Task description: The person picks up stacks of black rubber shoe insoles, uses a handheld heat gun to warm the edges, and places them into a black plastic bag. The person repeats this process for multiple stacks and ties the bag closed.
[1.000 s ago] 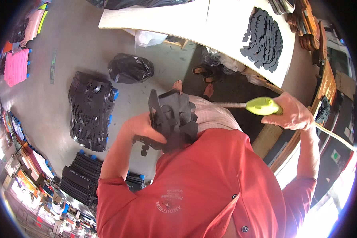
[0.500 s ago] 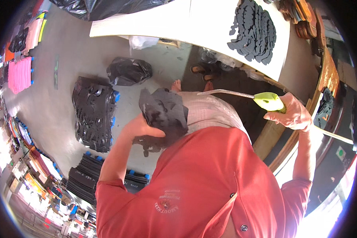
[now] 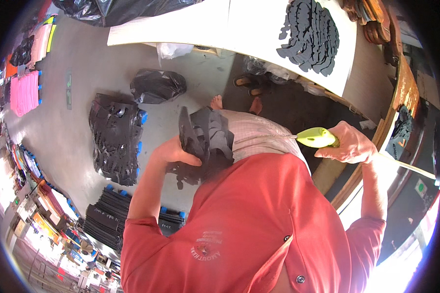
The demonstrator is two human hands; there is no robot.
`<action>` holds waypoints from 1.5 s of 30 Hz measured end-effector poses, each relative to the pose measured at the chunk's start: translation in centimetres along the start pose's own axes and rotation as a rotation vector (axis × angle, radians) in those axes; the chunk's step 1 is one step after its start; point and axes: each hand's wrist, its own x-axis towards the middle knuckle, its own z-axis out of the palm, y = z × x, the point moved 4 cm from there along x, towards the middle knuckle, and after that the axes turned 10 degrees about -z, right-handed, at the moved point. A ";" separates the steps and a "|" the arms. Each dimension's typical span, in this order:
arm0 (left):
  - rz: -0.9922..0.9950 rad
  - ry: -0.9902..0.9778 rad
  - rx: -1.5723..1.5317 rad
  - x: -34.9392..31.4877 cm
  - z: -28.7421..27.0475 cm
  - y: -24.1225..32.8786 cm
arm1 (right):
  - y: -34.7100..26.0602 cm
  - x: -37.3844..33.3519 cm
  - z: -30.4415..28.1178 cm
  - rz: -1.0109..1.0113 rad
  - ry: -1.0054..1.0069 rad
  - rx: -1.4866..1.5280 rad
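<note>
My left hand (image 3: 175,152) grips a bundle of dark cut sheet pieces (image 3: 211,136), thumb on the near face, held above my lap at the left. The loose edges fan apart, and part of the bundle is blurred. In my right hand (image 3: 353,141) is a hand tool with a lime-green handle (image 3: 316,137) and a long thin metal shaft. The fingers wrap round the rear of the handle. The shaft points left across my light trousers toward the bundle. Its tip is hard to make out near the bundle's edge, so I cannot tell whether they touch.
A white table (image 3: 190,27) stretches across the far side, with dark cut pieces (image 3: 310,38) spread on its right. A black plastic bag (image 3: 157,86) and stacks of dark pieces (image 3: 113,139) are on the floor to the left. Sandals (image 3: 248,86) lie beyond my bare feet.
My right hand has moved left and slightly down, bringing the tool's shaft from open air toward the bundle. The bundle's sheets have turned and fanned apart in my left hand.
</note>
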 end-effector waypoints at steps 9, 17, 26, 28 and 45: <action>0.383 -0.161 -0.713 1.6 -4.1 -1.8 | -1.7 0.6 0.4 -0.041 0.167 0.051; 1.046 -0.552 -0.728 2.2 -4.5 8.8 | -3.2 0.3 -0.5 -0.243 0.354 0.133; 1.267 -0.845 -0.776 2.8 -2.4 12.5 | -0.9 -1.5 -1.3 -0.033 0.185 0.165; 1.291 -0.793 -0.751 2.7 -2.3 12.2 | -0.1 -1.4 -1.5 -0.034 0.275 0.140; 1.210 -0.778 -0.994 6.9 1.9 8.0 | 2.0 -0.7 -1.3 0.056 0.073 0.016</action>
